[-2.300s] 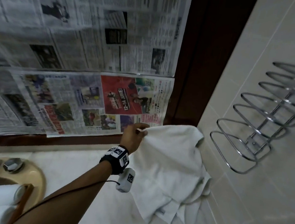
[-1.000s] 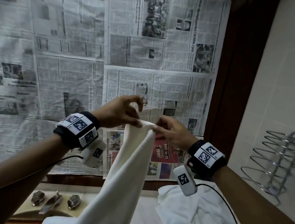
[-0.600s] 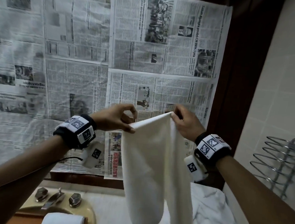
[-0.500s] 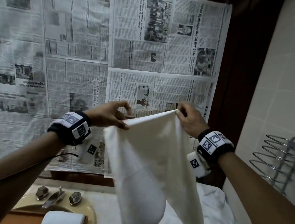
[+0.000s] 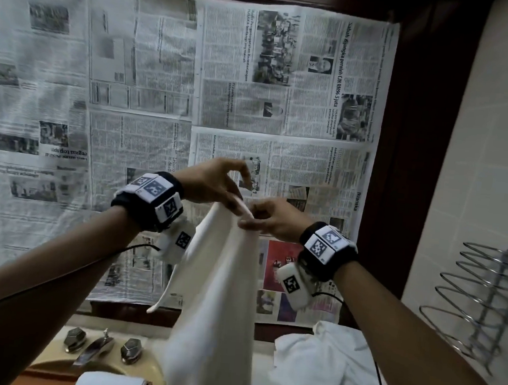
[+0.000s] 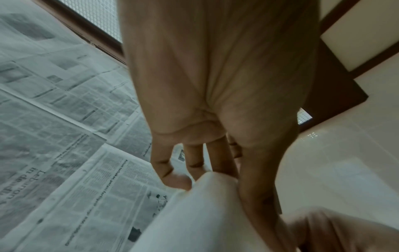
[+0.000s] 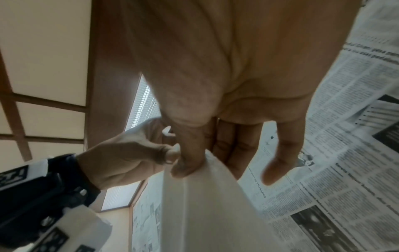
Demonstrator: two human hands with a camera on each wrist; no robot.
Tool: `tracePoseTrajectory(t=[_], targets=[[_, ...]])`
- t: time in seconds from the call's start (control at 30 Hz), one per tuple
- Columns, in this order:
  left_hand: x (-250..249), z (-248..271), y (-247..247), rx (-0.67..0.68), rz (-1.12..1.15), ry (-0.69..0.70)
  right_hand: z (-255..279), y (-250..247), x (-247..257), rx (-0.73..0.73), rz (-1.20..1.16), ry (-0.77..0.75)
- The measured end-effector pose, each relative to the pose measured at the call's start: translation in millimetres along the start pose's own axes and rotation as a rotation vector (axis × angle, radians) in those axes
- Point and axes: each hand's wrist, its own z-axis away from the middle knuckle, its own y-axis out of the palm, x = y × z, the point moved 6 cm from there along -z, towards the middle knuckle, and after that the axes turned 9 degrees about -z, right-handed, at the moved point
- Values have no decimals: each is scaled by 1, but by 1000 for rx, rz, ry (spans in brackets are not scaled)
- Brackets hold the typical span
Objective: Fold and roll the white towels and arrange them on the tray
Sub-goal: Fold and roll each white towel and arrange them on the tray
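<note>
Towel (image 5: pixel 216 296) is held up in the air by its top edge, pinched between thumb and fingers of the left hand (image 5: pixel 213 185) and of the right hand (image 5: pixel 272 218), the two grips almost touching. Below the grip the cloth hangs doubled in a narrow drape. Under it, left, a rolled towel (image 5: pixel 110 384) lies by the tap (image 5: pixel 91 351); right of the drape, crumpled towels (image 5: pixel 317 369) are heaped.
</note>
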Motion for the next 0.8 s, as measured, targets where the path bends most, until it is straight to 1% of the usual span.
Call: tracePoseTrajectory(t=[0.07, 0.13, 0.23, 0.33, 0.43, 0.5, 0.57, 0.63, 0.7, 0.77, 0.8], targets=[[13, 5, -5, 5, -14, -28, 3, -6, -7, -29, -117, -1], [24, 10, -9, 11, -25, -60, 6, -14, -11, -64, -158, 2], [35, 16, -17, -58, 8, -104, 10, -20, -13, -92, -202, 12], [31, 15, -21, -102, 116, -76, 6, -11, -6, -42, -284, 24], [22, 13, -18, -80, 166, -50, 2, -2, 3, -18, -354, 20], [20, 13, -14, -61, 195, -52, 1, 2, 7, -19, -349, 9], [23, 12, -10, -52, 246, -47, 2, 5, 9, -24, -298, -37], [31, 14, -4, -45, 293, -62, 4, 1, 11, -71, -228, -101], [42, 17, 7, -18, 336, -86, 4, -11, 9, -183, -189, -127], [50, 21, 17, -13, 391, -94, 5, -25, 8, -281, -207, -125], [52, 22, 18, -28, 430, -89, 5, -30, 8, -294, -240, -115]])
